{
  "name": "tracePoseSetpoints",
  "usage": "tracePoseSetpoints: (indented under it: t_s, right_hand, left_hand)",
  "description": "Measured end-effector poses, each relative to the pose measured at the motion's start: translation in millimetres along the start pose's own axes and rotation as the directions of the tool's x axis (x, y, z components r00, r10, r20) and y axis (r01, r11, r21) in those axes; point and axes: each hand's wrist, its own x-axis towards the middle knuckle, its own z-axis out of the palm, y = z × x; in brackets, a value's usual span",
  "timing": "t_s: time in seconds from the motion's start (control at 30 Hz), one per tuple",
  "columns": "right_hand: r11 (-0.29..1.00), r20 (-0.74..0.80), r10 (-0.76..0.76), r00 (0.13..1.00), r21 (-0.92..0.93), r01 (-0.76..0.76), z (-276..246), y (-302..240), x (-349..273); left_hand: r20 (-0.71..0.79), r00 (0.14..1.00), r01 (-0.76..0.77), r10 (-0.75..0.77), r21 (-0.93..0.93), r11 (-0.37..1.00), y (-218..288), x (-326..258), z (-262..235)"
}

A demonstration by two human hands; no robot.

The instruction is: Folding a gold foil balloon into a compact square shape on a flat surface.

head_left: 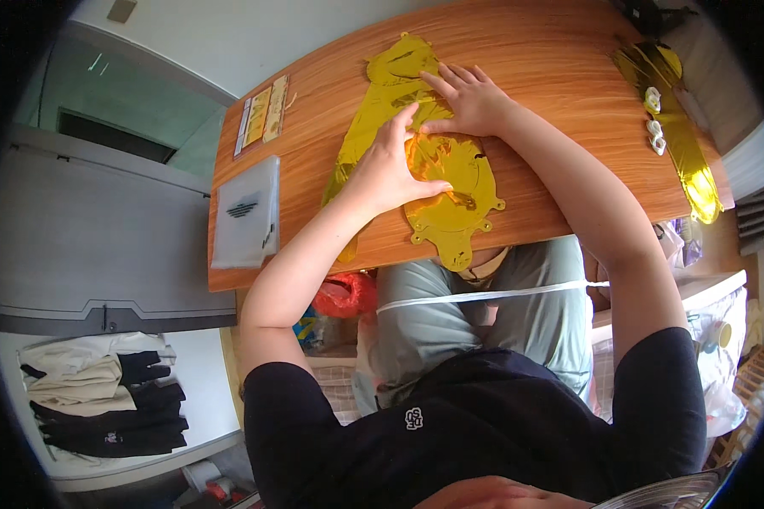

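Observation:
A flat, shiny gold foil balloon [454, 229] with small tabs along its edge lies near the front of the wooden table. More gold foil [361, 140] stretches beyond it, overlapping so that I cannot tell how many pieces there are. My left hand [389, 165] rests on the foil, thumb and fingers spread apart, with creased foil between them. To its right and farther off, my right hand [474, 103] lies with fingers spread over the foil and the table beside it. Neither hand grips anything that I can see.
Another long gold foil piece [686, 140] lies at the table's right end, with small white rolls [655, 136] on it. A translucent plastic case [248, 216] and printed cards [263, 114] lie at the left. A red plastic bag [345, 294] is below the front edge.

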Motion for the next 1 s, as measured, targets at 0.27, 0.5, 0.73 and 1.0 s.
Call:
tracePoseSetpoints:
  t_s: [0.27, 0.5, 0.73, 1.0]
  right_hand:
    - [1.0, 0.009, 0.003, 1.0, -0.006, -0.003, -2, -2, 0]
    - [1.0, 0.015, 0.004, 1.0, -0.007, -0.004, 0, 2, 2]
    - [1.0, 0.057, 0.014, 0.998, 0.025, -0.016, -12, -10, 1]
    - [0.999, 0.019, 0.022, 1.0, 0.023, -0.023, -5, -2, -5]
  left_hand:
    - [0.109, 0.993, 0.007, -0.038, 0.275, 0.961, 20, 3, -4]
    - [0.191, 0.982, -0.059, -0.004, 0.32, 0.945, 21, 2, 1]
    - [-0.02, 0.999, 0.022, -0.029, -0.298, 0.954, -23, -8, -4]
    - [-0.335, 0.798, 0.597, -0.501, 0.321, 0.735, -26, -105, -62]
